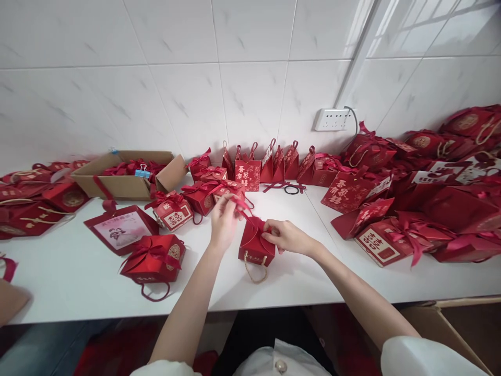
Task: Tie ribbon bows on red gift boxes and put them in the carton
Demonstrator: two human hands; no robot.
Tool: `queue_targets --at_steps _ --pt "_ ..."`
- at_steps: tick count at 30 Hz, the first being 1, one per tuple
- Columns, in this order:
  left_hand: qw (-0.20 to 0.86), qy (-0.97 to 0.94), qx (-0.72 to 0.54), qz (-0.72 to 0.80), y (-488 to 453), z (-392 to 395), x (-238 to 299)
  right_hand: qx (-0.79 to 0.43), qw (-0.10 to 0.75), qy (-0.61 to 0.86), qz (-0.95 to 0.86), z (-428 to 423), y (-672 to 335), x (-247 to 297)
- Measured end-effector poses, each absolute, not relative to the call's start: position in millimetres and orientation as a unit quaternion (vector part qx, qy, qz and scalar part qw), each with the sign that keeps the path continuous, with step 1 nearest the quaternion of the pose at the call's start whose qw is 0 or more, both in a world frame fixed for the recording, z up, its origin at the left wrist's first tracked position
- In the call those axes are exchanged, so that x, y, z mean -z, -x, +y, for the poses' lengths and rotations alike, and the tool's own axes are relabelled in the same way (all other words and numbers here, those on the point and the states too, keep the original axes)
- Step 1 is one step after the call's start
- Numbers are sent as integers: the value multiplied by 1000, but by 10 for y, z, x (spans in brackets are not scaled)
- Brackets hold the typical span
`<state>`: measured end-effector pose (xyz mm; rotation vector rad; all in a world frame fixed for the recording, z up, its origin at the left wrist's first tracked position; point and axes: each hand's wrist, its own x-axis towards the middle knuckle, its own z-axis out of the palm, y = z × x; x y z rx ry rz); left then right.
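A small red gift box (250, 248) with a closed flap top stands on the white table in front of me. Its twisted cord handle (256, 274) hangs down on the near side. My left hand (224, 219) is raised just above the box's left side, fingers pinched on a red ribbon (243, 205). The ribbon runs down toward the top of the box. On the right of the box, my right hand (284, 235) rests with thumb and fingers pressed at the top flaps; whether ribbon lies between them is hidden.
A cardboard tray (117, 190) of red ribbons stands at the back left. Finished-looking bow-tied boxes (154, 258) sit on the left. Many red boxes (391, 240) crowd the right. Triangular boxes (247, 175) line the wall, with loose ribbon pieces (276, 185) beside them.
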<state>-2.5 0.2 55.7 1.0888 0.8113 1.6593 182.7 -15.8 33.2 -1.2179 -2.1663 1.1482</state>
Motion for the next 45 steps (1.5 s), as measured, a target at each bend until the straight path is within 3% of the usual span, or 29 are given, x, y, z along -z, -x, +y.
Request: queue_targets --at_steps 6,10,13,21,26,35,40,42,45 --pt "564 -361 -720 183 126 44 -976 -443 203 432 -759 -148 -1863 -348" --pt "558 -473 -660 169 213 43 -1055 -654 192 387 -621 -42 -1889 -368" --pt "548 -556 -588 211 285 66 -1005 -745 222 330 -535 41 -1917 -318" --pt "524 -637 -499 264 324 177 -1108 -780 337 215 -481 -9 -1930 -270" --pt "512 -650 -464 316 266 246 -1192 -783 353 172 -482 -56 -1864 -479" --pt "498 -641 -497 307 345 214 -1162 -686 377 227 -580 -52 -1748 -879" --pt "370 -696 -514 340 375 130 -1226 -462 502 352 -641 87 -1590 -1132" --pt "379 -687 -522 333 357 135 -1225 -399 530 362 -655 144 -1524 -1179" --pt "430 -627 -566 317 308 171 -1193 -411 543 320 -659 205 -1450 -1180"
